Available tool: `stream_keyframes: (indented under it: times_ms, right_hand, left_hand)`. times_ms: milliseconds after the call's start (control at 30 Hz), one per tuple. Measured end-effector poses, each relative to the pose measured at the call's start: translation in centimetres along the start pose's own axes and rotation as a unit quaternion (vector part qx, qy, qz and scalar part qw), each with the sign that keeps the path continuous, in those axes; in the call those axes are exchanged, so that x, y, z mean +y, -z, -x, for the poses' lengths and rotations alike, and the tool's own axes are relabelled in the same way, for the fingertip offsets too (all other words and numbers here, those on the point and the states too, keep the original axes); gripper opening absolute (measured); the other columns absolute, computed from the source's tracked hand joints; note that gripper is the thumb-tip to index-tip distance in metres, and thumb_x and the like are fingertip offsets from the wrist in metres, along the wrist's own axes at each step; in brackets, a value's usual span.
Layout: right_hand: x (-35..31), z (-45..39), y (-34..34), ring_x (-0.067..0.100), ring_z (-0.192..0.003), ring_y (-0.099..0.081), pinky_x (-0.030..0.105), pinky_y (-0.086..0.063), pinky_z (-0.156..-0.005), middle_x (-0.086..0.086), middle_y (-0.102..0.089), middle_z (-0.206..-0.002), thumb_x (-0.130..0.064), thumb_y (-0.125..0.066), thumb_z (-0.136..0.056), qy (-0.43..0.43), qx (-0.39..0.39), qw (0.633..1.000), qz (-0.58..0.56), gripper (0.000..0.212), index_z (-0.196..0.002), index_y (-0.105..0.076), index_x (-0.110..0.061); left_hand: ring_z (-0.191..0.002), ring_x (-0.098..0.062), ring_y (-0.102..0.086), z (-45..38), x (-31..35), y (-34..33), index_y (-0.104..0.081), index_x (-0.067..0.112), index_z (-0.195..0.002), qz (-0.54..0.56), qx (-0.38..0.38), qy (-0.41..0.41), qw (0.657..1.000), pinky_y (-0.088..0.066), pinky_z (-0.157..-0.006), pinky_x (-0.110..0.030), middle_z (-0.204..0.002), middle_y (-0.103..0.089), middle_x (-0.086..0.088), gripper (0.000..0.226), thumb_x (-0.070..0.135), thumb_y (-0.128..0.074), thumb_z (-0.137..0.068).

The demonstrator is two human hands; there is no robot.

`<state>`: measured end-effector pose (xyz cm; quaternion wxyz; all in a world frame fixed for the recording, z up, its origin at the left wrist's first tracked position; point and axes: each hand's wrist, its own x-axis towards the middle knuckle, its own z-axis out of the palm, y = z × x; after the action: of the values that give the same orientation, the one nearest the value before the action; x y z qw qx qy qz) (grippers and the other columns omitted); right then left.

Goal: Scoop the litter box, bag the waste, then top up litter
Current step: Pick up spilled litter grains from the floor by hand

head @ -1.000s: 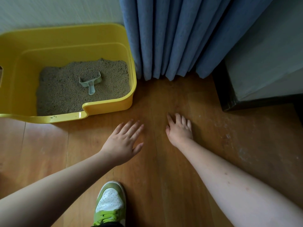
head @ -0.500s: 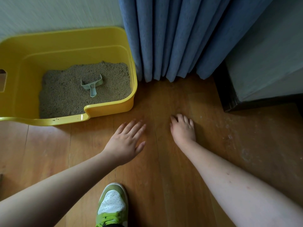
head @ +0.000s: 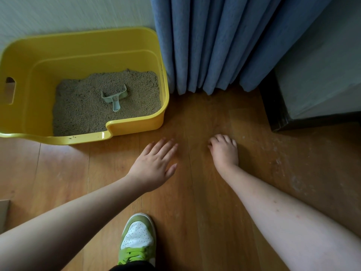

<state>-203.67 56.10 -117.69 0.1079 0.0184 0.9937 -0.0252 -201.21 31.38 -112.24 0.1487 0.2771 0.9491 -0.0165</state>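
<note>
A yellow litter box (head: 136,122) stands on the wooden floor at the upper left, against the wall. Grey-brown litter (head: 82,110) fills its floor. A pale green scoop (head: 115,98) lies on the litter, handle toward me. My left hand (head: 152,167) hovers over the floor just past the box's front right corner, fingers straight and spread, holding nothing. My right hand (head: 224,151) is further right over the floor, fingers loosely curled down, also holding nothing. No bag and no litter refill is in view.
A blue curtain (head: 214,45) hangs right beside the box. Dark furniture (head: 312,85) with a black base fills the upper right. My green and white shoe (head: 137,239) stands on the floor (head: 195,212) at the bottom centre. A flat pale thing (head: 3,214) shows at the left edge.
The view has shifted so the box sits lower and more to the right. My right hand's fingers have curled in. My left hand stays spread in about the same place.
</note>
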Motion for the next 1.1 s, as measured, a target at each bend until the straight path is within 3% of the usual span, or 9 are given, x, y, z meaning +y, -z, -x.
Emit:
stream_keyframes:
  times_ms: [233,333,400,500,600,667,767,867,1100]
  right_hand:
    - [-1.2,-1.0,0.0,0.023,-0.117,-0.046,0.038,-0.036,-0.1,0.003,-0.052,-0.126,-0.02,-0.051,-0.096,-0.062,0.01,0.996,-0.065,0.019,-0.111,-0.063,-0.021]
    - [-2.1,-0.7,0.8,0.022,-0.114,-0.049,0.036,-0.038,-0.099,0.002,-0.055,-0.121,-0.021,-0.05,-0.097,-0.061,0.025,0.991,-0.118,0.018,-0.112,-0.06,-0.019]
    - [-3.0,-0.5,1.9,0.021,-0.111,-0.051,0.034,-0.042,-0.096,0.001,-0.057,-0.117,-0.023,-0.05,-0.097,-0.042,0.009,0.983,-0.177,0.017,-0.11,-0.06,-0.018]
    - [-4.8,0.3,3.9,0.018,-0.107,-0.052,0.031,-0.047,-0.091,0.0,-0.058,-0.114,-0.025,-0.048,-0.098,0.026,-0.035,0.972,-0.232,0.017,-0.109,-0.059,-0.018]
    - [-6.6,1.5,5.3,0.017,-0.104,-0.052,0.03,-0.045,-0.087,-0.001,-0.059,-0.109,-0.024,-0.047,-0.098,0.105,-0.037,0.961,-0.254,0.015,-0.104,-0.059,-0.017]
    - [-7.7,2.1,5.9,0.018,-0.103,-0.051,0.031,-0.041,-0.089,0.001,-0.059,-0.107,-0.022,-0.048,-0.098,0.15,-0.026,0.956,-0.25,0.015,-0.102,-0.06,-0.015]
    - [-9.0,2.7,6.3,0.022,-0.102,-0.051,0.036,-0.038,-0.09,0.002,-0.061,-0.105,-0.022,-0.052,-0.096,0.196,-0.006,0.95,-0.244,0.014,-0.1,-0.063,-0.014]
    - [-9.6,2.9,6.4,0.022,-0.1,-0.052,0.037,-0.037,-0.087,0.001,-0.062,-0.103,-0.023,-0.056,-0.093,0.207,0.006,0.943,-0.26,0.013,-0.098,-0.066,-0.016]
    - [-10.2,1.8,6.3,0.021,-0.091,-0.055,0.036,-0.04,-0.079,-0.003,-0.067,-0.096,-0.023,-0.056,-0.093,0.214,0.055,0.927,-0.303,0.016,-0.094,-0.072,-0.019]
  left_hand:
    - [-0.151,-0.021,-0.005,0.8,-0.6,0.3,-0.012,0.024,-0.157,0.055,-0.028,0.033,0.998,-0.001,-0.118,-0.036,-0.163,-0.015,0.0,0.067,0.056,-0.006,-0.098]
    - [-0.151,-0.017,-0.006,0.5,0.1,1.4,-0.013,0.026,-0.156,0.201,-0.075,0.11,0.97,-0.009,-0.12,-0.034,-0.164,-0.014,0.002,0.06,0.052,-0.02,-0.102]
    - [-0.149,-0.018,-0.017,-0.2,0.5,1.4,-0.019,0.026,-0.155,0.388,-0.11,0.21,0.89,-0.016,-0.119,-0.035,-0.162,-0.02,0.002,0.06,0.052,-0.028,-0.102]
    - [-0.131,-0.021,-0.049,-1.2,0.4,0.4,-0.038,0.014,-0.148,0.652,-0.116,0.301,0.687,-0.036,-0.112,-0.037,-0.149,-0.047,-0.007,0.067,0.057,-0.037,-0.097]
    - [-0.112,-0.023,-0.064,-1.7,0.4,0.1,-0.054,0.002,-0.13,0.798,-0.081,0.322,0.503,-0.049,-0.097,-0.032,-0.124,-0.065,-0.016,0.053,0.043,-0.03,-0.105]
    - [-0.107,-0.024,-0.068,-1.7,0.6,0.7,-0.057,0.0,-0.124,0.845,-0.084,0.313,0.426,-0.051,-0.095,-0.034,-0.116,-0.069,-0.017,0.056,0.042,-0.025,-0.105]
    - [-0.093,-0.023,-0.07,-1.5,1.0,1.3,-0.058,-0.003,-0.12,0.878,-0.085,0.292,0.37,-0.056,-0.08,-0.032,-0.104,-0.07,-0.018,0.055,0.038,-0.025,-0.105]
    - [-0.086,-0.022,-0.067,-1.3,1.2,1.7,-0.059,-0.002,-0.117,0.882,-0.074,0.285,0.368,-0.056,-0.075,-0.032,-0.098,-0.066,-0.018,0.048,0.03,-0.026,-0.103]
    - [-0.079,-0.024,-0.07,0.1,-0.8,1.5,-0.066,-0.006,-0.101,0.894,-0.033,0.313,0.319,-0.057,-0.077,-0.029,-0.091,-0.07,-0.02,0.054,0.029,-0.025,-0.103]
